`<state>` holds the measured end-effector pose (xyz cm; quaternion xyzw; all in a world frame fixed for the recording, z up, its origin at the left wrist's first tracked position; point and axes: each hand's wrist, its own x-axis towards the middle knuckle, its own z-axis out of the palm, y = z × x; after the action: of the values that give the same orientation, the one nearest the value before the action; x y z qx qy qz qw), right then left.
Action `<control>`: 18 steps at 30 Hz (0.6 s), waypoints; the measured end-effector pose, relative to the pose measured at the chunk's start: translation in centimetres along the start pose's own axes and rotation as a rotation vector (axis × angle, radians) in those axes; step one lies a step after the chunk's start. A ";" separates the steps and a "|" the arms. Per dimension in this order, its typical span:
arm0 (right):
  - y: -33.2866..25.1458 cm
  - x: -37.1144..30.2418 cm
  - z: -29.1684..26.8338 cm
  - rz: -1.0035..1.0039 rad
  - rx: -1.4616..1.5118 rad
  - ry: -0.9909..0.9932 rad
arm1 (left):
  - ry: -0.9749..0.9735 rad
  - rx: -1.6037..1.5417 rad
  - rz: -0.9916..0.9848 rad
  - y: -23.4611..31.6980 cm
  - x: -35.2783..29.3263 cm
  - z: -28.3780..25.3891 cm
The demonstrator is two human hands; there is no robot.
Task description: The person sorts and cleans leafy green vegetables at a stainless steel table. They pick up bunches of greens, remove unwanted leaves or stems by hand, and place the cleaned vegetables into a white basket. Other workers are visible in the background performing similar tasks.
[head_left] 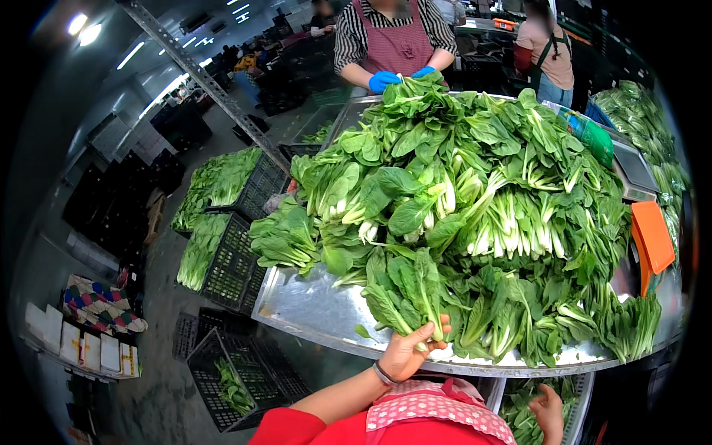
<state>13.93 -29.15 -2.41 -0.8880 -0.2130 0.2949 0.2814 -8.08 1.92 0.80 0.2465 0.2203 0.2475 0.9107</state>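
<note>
My left hand is closed round the pale stem ends of a small bunch of leafy greens at the front edge of the metal table. The leaves point away from me and rest against the large heap of greens. My right hand hangs low, in front of the table and above a white crate of greens. Its fingers are apart and slightly bent, with nothing seen in them. A row of greens with white stems lies in the heap's middle.
Across the table, a person in blue gloves handles greens. Black crates of greens stand on the floor at left; another crate holds a few leaves. An orange plastic holder and a scale sit at the table's right.
</note>
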 end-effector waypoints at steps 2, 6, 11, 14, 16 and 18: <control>3.2 0.0 0.6 -0.141 -0.658 0.351 | 0.035 0.012 0.026 0.2 0.0 -0.3; -5.8 0.7 3.0 -0.348 0.017 0.421 | 0.033 0.020 0.044 0.3 0.0 -0.1; -16.5 2.7 11.5 -0.689 -0.246 0.355 | -0.020 0.033 -0.012 0.4 0.0 0.0; -17.3 4.8 14.1 -0.576 -0.373 0.336 | -0.012 0.009 -0.015 0.7 -0.1 -0.8; -16.4 5.5 14.5 -0.488 -0.359 0.369 | 0.019 0.006 -0.006 1.0 -0.5 -1.2; -16.5 5.6 14.5 -0.451 -0.406 0.371 | 0.062 -0.005 -0.010 1.0 -0.8 -2.4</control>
<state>5.16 -8.27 -4.00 -0.8949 -0.4032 0.0108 0.1909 -10.26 3.02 -0.30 0.2353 0.2490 0.2510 0.9054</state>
